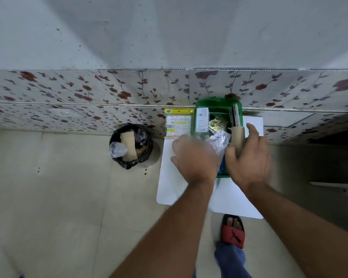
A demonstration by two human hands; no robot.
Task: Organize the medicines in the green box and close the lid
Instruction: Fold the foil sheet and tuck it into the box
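Under my right hand (249, 157), closed around a tan tube (238, 139) (upright to slot in), sits the green box (217, 106); I can't tell the blurred left hand's (195, 157) grip.

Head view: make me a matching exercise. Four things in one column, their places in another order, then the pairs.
1. green box
2. black bin
3. tan roll
4. yellow-topped packet

A. in the right hand
B. on the floor, left of the white sheet
C. on the white sheet, by the wall
D. just left of the green box

Pairs: 1-C, 2-B, 3-A, 4-D
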